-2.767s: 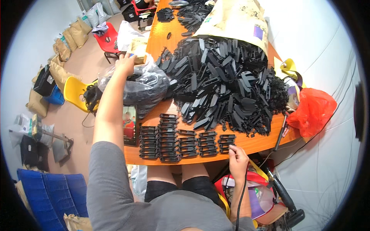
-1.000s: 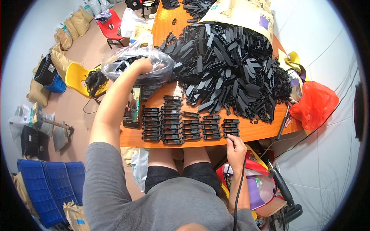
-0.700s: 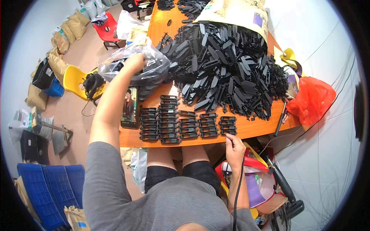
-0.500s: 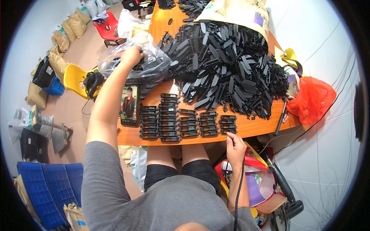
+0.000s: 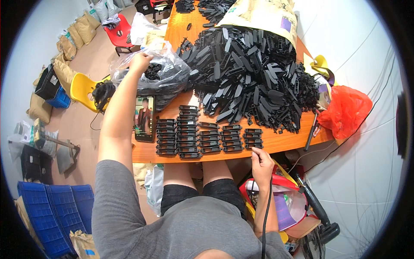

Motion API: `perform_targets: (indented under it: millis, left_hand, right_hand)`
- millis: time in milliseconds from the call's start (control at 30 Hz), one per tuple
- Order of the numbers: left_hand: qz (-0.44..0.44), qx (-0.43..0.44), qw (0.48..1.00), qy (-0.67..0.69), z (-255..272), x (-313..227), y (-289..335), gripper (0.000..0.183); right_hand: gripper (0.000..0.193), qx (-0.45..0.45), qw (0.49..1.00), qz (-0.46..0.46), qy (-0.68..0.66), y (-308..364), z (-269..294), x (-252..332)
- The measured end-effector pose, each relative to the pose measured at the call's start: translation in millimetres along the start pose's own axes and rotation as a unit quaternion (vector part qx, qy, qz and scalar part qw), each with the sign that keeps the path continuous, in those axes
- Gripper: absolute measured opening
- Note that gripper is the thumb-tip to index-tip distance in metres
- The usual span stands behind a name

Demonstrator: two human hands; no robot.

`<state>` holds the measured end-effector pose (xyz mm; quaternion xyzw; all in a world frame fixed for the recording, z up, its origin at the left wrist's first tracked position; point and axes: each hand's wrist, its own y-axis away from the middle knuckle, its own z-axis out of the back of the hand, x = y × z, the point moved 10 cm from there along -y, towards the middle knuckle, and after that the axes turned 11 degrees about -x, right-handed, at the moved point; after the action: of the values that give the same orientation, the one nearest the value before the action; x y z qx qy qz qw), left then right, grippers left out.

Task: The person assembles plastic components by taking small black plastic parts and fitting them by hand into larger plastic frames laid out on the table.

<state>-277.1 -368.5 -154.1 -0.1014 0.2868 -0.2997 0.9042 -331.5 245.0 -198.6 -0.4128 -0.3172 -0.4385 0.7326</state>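
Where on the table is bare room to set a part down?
Bare wood shows between the stacks and the pile, right of the stacks toward the red bag, and at the far end left of the sack. The clear bag, held by the left hand, and phone crowd the left.

The heap of black plastic strips [image 5: 254, 73] fills the far half of the orange table [image 5: 280, 142], leaving bare wood only along the near right edge. The clear bag [image 5: 166, 77], phone [image 5: 145, 118] and stacked rows [image 5: 202, 136] crowd the left; gaps between rows look narrow, perhaps finger-wide.
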Motion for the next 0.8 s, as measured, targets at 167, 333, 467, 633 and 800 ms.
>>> perform_targets:
  millis: [167, 333, 467, 633, 800]
  left_hand:
    - [0.374, 0.009, 0.680, 0.631, 6, 19, 24, 0.015]
    - [0.411, 0.177, 0.358, 0.819, 1, -87, 147, 0.019]
    - [0.508, 0.261, 0.184, 0.800, -22, -171, 279, 0.022]
    - [0.562, 0.249, 0.163, 0.772, -53, -203, 351, 0.023]
    - [0.513, 0.282, 0.238, 0.775, -75, -206, 369, 0.027]
  right_hand:
    - [0.018, 0.009, 0.987, -0.076, -0.141, 0, -16, -4]
    - [0.019, 0.041, 0.934, -0.188, -0.300, -6, -59, 19]
    - [0.017, 0.050, 0.954, -0.082, -0.284, -21, -73, 73]
    - [0.014, 0.050, 0.977, 0.042, -0.204, -28, -58, 109]
    - [0.019, 0.071, 0.972, 0.145, -0.172, -24, -60, 127]
